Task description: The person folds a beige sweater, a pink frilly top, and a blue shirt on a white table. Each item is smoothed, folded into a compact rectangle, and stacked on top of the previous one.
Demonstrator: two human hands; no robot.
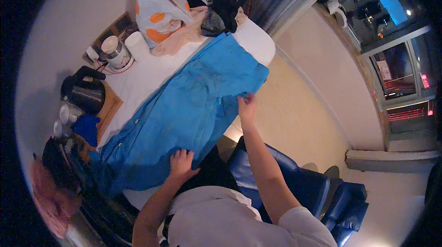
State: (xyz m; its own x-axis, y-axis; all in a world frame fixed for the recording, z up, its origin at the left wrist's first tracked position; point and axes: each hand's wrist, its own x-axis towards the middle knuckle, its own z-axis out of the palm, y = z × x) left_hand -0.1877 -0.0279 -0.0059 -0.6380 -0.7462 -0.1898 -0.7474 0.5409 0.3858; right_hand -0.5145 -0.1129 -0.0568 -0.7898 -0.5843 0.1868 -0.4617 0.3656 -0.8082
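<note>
A blue buttoned garment (179, 105) lies lengthwise over a table covered by a white cloth (152, 77). White buttons show along its left edge, and some creases and stray threads mark its upper part. My right hand (247, 106) is at the garment's right edge, with thumb and fingers pinched on the fabric. Lower down, my left hand (183, 165) rests flat on the near edge, fingers a little spread and holding nothing. The garment's lower left end falls into shadow beside dark items.
A black electric kettle (86, 89), white cups (69, 114), a lidded jar (117, 51) and a white paper roll (136, 43) stand along the wall. Farther back are a plastic bag (159, 12) and dark clothing (221, 8). A blue leather-like chair (286, 178) stands right of me.
</note>
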